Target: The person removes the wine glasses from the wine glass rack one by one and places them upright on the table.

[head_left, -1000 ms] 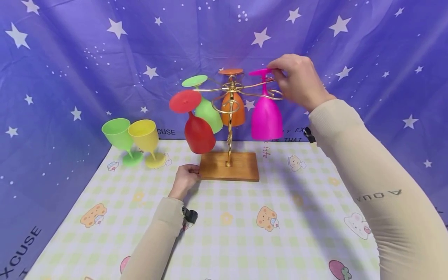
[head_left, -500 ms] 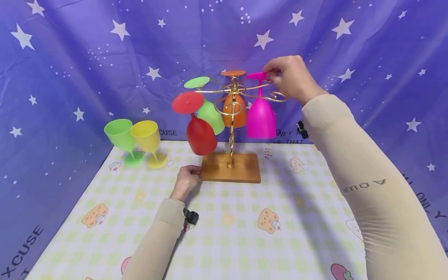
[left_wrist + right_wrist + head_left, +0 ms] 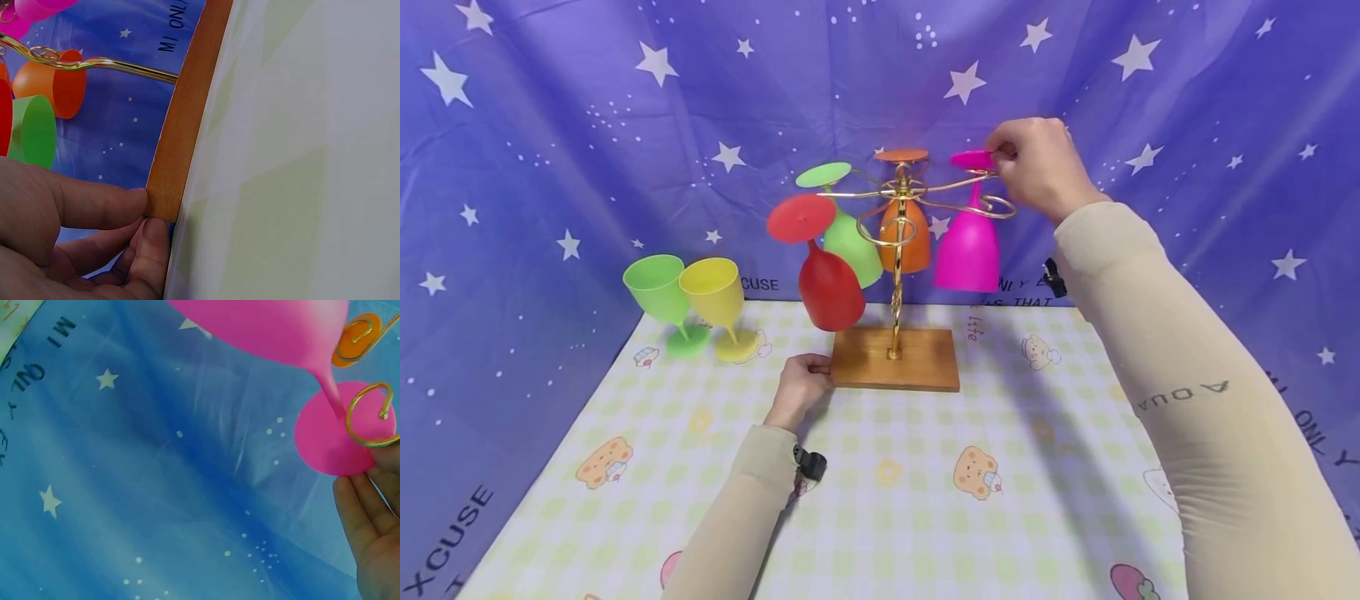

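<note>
My right hand point(image 3: 1037, 162) pinches the edge of the foot of a magenta wine glass point(image 3: 967, 250), which hangs upside down and tilted slightly. Its stem lies at the right-hand curled arm of a gold wine glass rack point(image 3: 895, 283); the right wrist view shows the gold curl point(image 3: 351, 419) beside the stem. At the left front corner of the rack's wooden base point(image 3: 925, 362), my left hand point(image 3: 801, 385) grips the edge between thumb and fingers. A red glass point(image 3: 831, 287), a light green glass point(image 3: 850, 246) and an orange glass point(image 3: 913, 237) hang inverted on the rack.
A green glass point(image 3: 658, 287) and a yellow glass point(image 3: 713, 290) stand upright at the table's back left. A checked cloth point(image 3: 880, 517) with cartoon prints covers the table. Behind rises a purple starry curtain point(image 3: 820, 83).
My right hand has carried the magenta glass a little left, then back right, its foot now tilted toward the right-hand curl. The left hand stays at the base.
</note>
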Demonstrator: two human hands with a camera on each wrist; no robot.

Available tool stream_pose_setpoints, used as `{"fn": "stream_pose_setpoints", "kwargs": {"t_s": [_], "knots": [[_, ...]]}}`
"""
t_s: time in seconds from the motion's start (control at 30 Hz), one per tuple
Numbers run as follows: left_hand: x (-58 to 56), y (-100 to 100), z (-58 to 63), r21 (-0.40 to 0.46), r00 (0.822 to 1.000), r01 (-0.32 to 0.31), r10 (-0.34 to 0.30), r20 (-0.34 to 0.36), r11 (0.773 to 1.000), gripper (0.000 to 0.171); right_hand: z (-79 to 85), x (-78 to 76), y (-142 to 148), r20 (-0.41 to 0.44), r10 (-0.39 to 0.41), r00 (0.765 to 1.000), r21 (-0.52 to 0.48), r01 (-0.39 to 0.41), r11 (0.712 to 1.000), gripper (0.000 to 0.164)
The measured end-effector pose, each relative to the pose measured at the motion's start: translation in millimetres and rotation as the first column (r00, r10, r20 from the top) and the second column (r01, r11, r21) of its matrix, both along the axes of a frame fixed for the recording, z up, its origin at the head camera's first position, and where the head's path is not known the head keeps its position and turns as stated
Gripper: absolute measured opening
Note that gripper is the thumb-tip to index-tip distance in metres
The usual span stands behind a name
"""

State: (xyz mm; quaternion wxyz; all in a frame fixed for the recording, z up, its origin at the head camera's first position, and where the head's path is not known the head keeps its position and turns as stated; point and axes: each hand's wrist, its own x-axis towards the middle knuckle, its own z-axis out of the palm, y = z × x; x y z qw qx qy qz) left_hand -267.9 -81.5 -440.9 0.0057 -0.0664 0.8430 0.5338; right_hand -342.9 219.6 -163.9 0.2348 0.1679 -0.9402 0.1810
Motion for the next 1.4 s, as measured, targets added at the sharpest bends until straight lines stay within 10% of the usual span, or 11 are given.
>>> {"fn": "stream_pose_setpoints", "kwargs": {"t_s": [0.67,1.4], "knots": [[-0.3,4,-1.4,-0.001,1.000,0.003,-0.003,-0.012,1.000,0.028,-37.0,29.1,53,-0.191,-0.097,0.977,-0.116,0.075,0.990,0.023],[5.0,1,10.2,0.016,0.999,0.005,-0.006,0.042,1.000,0.029,-111.4,68.8,51,-0.177,-0.157,0.972,-0.275,0.104,0.956,0.018]]}}
